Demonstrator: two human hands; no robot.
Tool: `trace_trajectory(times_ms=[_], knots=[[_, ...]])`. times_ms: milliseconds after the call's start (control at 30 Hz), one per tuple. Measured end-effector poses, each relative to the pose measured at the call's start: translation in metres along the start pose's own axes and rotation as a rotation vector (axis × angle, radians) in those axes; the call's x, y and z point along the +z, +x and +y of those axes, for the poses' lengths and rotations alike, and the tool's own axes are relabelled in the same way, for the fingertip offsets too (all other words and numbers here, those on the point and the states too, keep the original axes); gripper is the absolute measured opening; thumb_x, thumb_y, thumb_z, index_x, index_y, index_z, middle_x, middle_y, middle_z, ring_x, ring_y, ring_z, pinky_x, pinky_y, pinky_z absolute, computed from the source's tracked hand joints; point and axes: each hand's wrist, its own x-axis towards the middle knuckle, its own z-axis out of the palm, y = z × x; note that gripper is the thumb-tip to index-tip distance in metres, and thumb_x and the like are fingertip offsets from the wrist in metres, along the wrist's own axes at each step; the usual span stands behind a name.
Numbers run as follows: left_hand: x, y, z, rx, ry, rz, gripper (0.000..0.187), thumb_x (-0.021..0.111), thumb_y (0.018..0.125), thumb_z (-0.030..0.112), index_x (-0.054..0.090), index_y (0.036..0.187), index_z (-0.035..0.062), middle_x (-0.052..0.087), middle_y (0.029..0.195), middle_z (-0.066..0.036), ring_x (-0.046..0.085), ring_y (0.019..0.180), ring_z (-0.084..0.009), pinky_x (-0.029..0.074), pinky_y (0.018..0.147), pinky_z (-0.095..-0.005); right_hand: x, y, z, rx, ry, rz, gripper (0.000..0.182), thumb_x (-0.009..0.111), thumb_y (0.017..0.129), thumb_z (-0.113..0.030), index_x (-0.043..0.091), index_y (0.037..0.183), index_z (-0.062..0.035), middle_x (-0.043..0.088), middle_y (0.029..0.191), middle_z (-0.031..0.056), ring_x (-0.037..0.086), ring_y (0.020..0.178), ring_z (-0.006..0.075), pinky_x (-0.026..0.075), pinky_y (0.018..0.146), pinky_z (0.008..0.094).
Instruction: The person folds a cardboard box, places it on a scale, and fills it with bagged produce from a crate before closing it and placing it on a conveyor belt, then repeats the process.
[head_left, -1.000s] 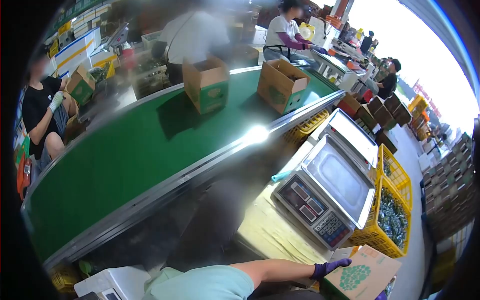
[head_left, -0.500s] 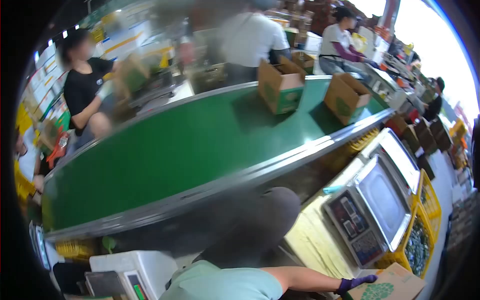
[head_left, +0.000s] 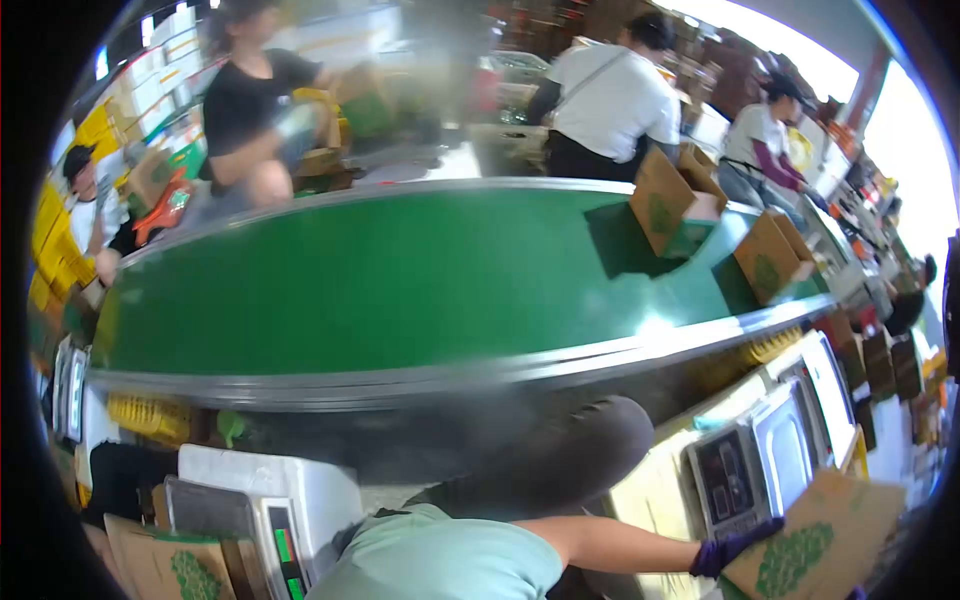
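Packing line, head-camera view.

Item 1: gloved hand (head_left: 728, 551), purple glove, bare forearm, mint-green sleeve, reaching across the lower frame toward the right. It may belong to a co-worker in front of the camera; whose hand it is cannot be told for certain. The fingers are curled over the left edge of a cardboard box (head_left: 812, 545), gripping it.

Item 2: that cardboard box, brown with a green cluster print on its face, tilted, at the lower right just below and in front of the weighing scale (head_left: 750, 470). It is held off the worktop (head_left: 650, 490), partly overlapping the scale's corner.

Item 3: weighing scale with dark display panel and steel pan, standing on the pale yellowish worktop.

Item 4: green conveyor belt (head_left: 400, 285), curving across the middle of the view. Two open boxes on the belt (head_left: 668, 205) stand at its far right end, near each other.

Item 5: a second scale (head_left: 265, 520), white, at lower left, with another printed carton (head_left: 170, 570) just beside it.

Item 6: several people at work beyond the belt, one in a white shirt (head_left: 610, 100), one in a black shirt (head_left: 250, 95).

The wearer's own hands cannot be made out.
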Motion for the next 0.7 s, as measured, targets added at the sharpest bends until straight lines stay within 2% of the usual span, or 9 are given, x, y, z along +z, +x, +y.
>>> trace_trajectory(times_ms=[33, 67, 100, 133, 200, 333, 500, 600, 700], knots=[[0.007, 0.001, 0.009, 0.029, 0.021, -0.001, 0.05, 0.049, 0.1, 0.04, 0.051, 0.135, 0.0045, 0.059, 0.129, -0.01, 0.059, 0.114, -0.0181, 0.047, 0.101, -0.0357, 0.008, 0.003, -0.026, 0.228, 0.22, 0.064, 0.039, 0.044, 0.101, -0.018, 0.049, 0.132, 0.0041, 0.053, 0.13, 0.0238, 0.056, 0.116, 0.0352, 0.048, 0.094, 0.0448], [0.01, 0.001, 0.014, 0.056, 0.038, -0.014, 0.049, 0.048, 0.1, 0.04, 0.051, 0.135, 0.0046, 0.058, 0.129, -0.01, 0.058, 0.115, -0.0179, 0.047, 0.101, -0.0357, 0.008, 0.002, -0.002, -0.059, -0.096, -0.017, 0.042, 0.039, 0.103, -0.026, 0.05, 0.135, -0.0002, 0.049, 0.138, 0.0208, 0.056, 0.116, 0.0359, 0.047, 0.096, 0.0453], [0.017, -0.006, 0.024, 0.09, 0.047, -0.027, 0.049, 0.047, 0.101, 0.04, 0.05, 0.134, 0.0047, 0.058, 0.13, -0.01, 0.058, 0.115, -0.0177, 0.047, 0.101, -0.0357, 0.03, 0.005, 0.053, 0.092, 0.411, 0.105, 0.047, 0.058, 0.089, -0.006, 0.048, 0.135, 0.0025, 0.059, 0.126, 0.0135, 0.056, 0.113, 0.0236, 0.043, 0.099, 0.0363], [0.025, -0.012, 0.036, 0.109, 0.032, -0.076, 0.048, 0.046, 0.102, 0.04, 0.05, 0.134, 0.0048, 0.058, 0.13, -0.01, 0.058, 0.116, -0.0176, 0.046, 0.102, -0.0357, 0.041, 0.035, -0.039, 0.233, 0.111, -0.011, 0.046, 0.058, 0.089, -0.004, 0.049, 0.133, 0.0044, 0.061, 0.121, 0.0141, 0.057, 0.108, 0.0203, 0.045, 0.096, 0.0341], [0.046, -0.015, 0.057, -0.021, -0.191, -0.296, 0.059, 0.037, 0.101, 0.047, 0.042, 0.14, 0.0036, 0.053, 0.135, -0.016, 0.055, 0.122, -0.0273, 0.041, 0.109, -0.0428, 0.058, 0.051, -0.035, 0.22, 0.276, 0.224, 0.045, 0.074, 0.084, -0.011, 0.057, 0.123, 0.004, 0.067, 0.1, 0.0146, 0.063, 0.095, 0.0187, 0.052, 0.083, 0.0361], [0.081, 0.003, 0.102, 0.149, 0.36, 0.025, 0.062, 0.04, 0.1, 0.05, 0.037, 0.142, 0.0048, 0.051, 0.136, -0.016, 0.055, 0.122, -0.0288, 0.046, 0.105, -0.0438, 0.038, 0.101, -0.002, 0.005, -0.016, 0.011, 0.028, 0.071, 0.084, -0.023, 0.062, 0.096, 0.0011, 0.065, 0.081, 0.0149, 0.065, 0.075, 0.0245, 0.049, 0.066, 0.0352], [0.045, 0.034, 0.147, 0.178, 1.065, 0.005, 0.05, 0.05, 0.099, 0.04, 0.043, 0.135, 0.0058, 0.055, 0.127, -0.014, 0.055, 0.117, -0.028, 0.049, 0.097, -0.0432, 0.054, 0.137, 0.048, -0.213, -0.396, 0.202, 0.023, 0.075, 0.075, -0.019, 0.063, 0.09, -0.0046, 0.065, 0.078, 0.014, 0.06, 0.075, 0.0362, 0.046, 0.083, 0.0441], [0.071, 0.031, 0.155, -0.056, 1.045, 0.011, 0.041, 0.054, 0.098, 0.032, 0.048, 0.128, 0.005, 0.058, 0.12, -0.015, 0.061, 0.108, -0.0273, 0.051, 0.096, -0.0424, 0.093, 0.137, 0.094, -0.282, -0.507, 0.269, 0.019, 0.075, 0.073, -0.016, 0.061, 0.086, -0.0103, 0.065, 0.075, 0.0078, 0.063, 0.078, 0.0298, 0.036, 0.105, 0.0463], [0.081, 0.009, 0.148, -0.068, 0.496, 0.1, 0.026, 0.053, 0.098, 0.018, 0.055, 0.118, 0.0014, 0.063, 0.113, -0.015, 0.065, 0.1, -0.0279, 0.051, 0.098, -0.0442, 0.147, 0.112, 0.117, -0.368, -0.511, 0.333, 0.017, 0.071, 0.073, -0.014, 0.061, 0.087, -0.0137, 0.062, 0.073, 0.0037, 0.063, 0.078, 0.024, 0.034, 0.109, 0.0486]])
